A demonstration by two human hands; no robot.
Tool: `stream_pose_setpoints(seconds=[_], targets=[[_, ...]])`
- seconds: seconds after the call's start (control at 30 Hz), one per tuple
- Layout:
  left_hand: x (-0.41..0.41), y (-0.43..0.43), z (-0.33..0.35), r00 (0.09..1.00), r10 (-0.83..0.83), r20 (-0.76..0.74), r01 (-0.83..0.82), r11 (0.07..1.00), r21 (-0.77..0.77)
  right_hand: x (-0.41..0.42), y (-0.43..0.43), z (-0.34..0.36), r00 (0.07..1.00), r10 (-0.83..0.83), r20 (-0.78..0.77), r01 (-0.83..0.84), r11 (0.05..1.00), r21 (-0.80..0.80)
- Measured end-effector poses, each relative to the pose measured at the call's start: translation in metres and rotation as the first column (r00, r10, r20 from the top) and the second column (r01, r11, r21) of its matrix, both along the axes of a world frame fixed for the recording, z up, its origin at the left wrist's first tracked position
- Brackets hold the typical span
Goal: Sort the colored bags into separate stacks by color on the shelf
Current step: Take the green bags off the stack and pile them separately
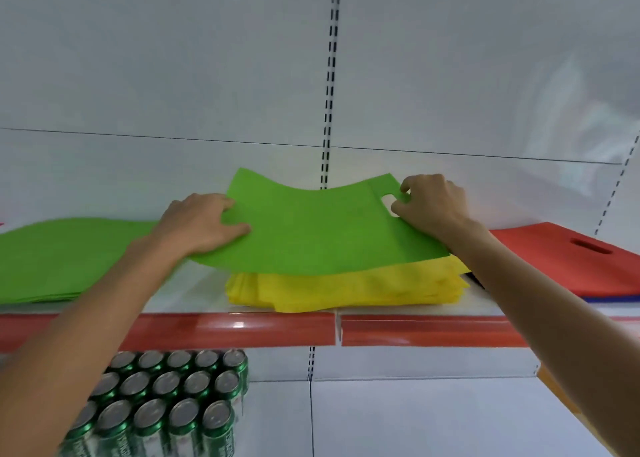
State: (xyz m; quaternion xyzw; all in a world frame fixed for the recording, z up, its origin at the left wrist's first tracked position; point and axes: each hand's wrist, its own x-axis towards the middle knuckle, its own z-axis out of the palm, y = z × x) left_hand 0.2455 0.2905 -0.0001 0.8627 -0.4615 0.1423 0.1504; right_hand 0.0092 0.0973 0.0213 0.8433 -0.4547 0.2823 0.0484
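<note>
My left hand (204, 221) and right hand (433, 204) pinch opposite ends of a flat green fabric bag (311, 238) held above the yellow fabric bag stack (346, 292); next, I'd carry it left onto the green bag stack (69, 257).

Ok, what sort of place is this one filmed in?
Probably a shop: a slotted upright in the white back panel, a red price strip along the shelf edge, and green cans packed in rows below.

shelf (207, 306): bag stack (346, 292) at front edge, centre | single bag (311, 229) over it | second stack (62, 255) toward left end | third stack (554, 269) toward right end | cans (166, 397) beneath shelf, left
</note>
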Motion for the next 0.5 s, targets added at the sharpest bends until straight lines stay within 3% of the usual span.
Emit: stream_pose_setpoints(seconds=[0.33,0.5], targets=[[0.100,0.073,-0.014,0.991,0.063,-0.120,-0.069,0.996,-0.049,0.107,0.066,0.009,0.994,0.044,-0.103,-0.052,0.996,-0.075],[0.163,0.120,-0.018,0.992,0.080,-0.094,-0.083,0.996,-0.028,0.172,0.112,0.000,0.994,0.041,-0.100,-0.049,0.995,-0.087]])
